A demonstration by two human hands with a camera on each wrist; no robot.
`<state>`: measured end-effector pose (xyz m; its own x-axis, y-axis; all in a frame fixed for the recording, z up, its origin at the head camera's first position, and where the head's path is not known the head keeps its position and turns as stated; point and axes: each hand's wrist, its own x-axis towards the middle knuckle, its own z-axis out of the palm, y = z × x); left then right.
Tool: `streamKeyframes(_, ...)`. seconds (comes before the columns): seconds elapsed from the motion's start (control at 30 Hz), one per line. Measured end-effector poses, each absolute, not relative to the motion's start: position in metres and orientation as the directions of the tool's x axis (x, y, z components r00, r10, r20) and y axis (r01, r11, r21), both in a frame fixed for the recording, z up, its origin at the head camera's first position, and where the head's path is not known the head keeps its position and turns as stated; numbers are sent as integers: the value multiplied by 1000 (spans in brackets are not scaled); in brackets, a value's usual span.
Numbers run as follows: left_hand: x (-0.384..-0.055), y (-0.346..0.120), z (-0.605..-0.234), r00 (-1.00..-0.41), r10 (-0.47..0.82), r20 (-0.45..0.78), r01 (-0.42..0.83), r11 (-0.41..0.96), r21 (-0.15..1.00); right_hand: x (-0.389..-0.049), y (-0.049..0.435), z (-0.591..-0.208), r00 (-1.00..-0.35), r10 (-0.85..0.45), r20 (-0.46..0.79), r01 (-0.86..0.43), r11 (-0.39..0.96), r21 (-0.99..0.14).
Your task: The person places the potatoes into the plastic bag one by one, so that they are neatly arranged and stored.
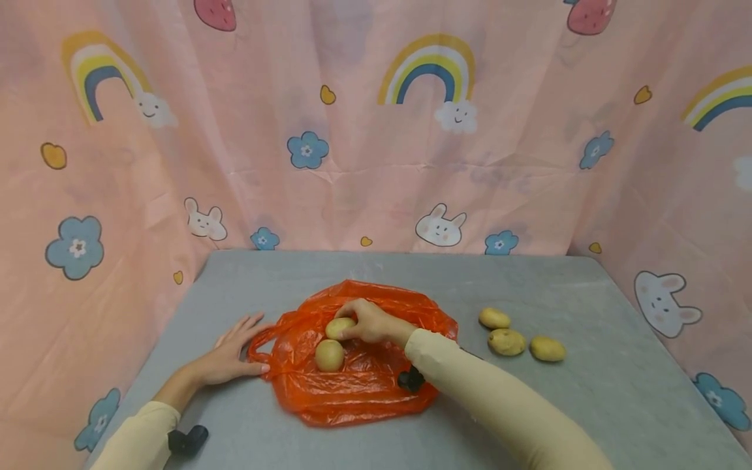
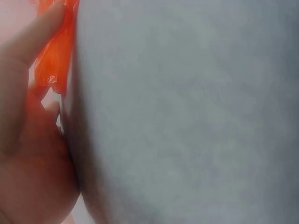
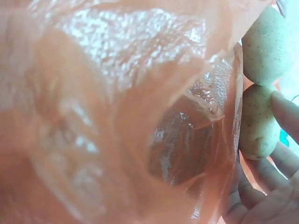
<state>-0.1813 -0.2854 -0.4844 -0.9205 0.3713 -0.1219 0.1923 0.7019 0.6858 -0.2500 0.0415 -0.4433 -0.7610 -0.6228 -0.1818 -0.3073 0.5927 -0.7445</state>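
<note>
An orange-red plastic bag [image 1: 364,398] lies spread flat on the table, its handles toward the left. My right hand [image 1: 370,321] reaches over the bag and grips a potato [image 1: 339,328] between thumb and fingers. Just in front of it sits a second, rounder potato [image 1: 329,356] on the bag; in the right wrist view the held potato [image 3: 258,123] meets the other potato [image 3: 265,46] end to end. At the bag's handle side my left hand [image 1: 232,352] rests with its fingers spread, thumb and fingertips at the handle [image 2: 56,60].
To the right of the bag lie three potatoes, one farther back [image 1: 495,318], one in the middle [image 1: 507,341] and one rightmost [image 1: 548,348]. The grey table [image 1: 593,405] is bordered by a pink patterned curtain [image 1: 364,196] at the back and sides.
</note>
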Motion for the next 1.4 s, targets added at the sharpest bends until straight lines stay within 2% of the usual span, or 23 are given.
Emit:
streamKeyframes(0.57, -182, -286, -484, -920, 369, -133, 187, 710, 679, -249, 49, -433, -731, -636, -249, -266, 600, -755)
streamKeyframes(1.0, -182, -284, -487, -920, 372, -122, 201, 715, 669, -244, 60, -419, -714, -670, -204, -312, 565, -764)
streamKeyframes(1.4, -182, -282, -484, -919, 371, -133, 184, 702, 687, -235, 73, -400, -707, -680, -196, -294, 534, -793)
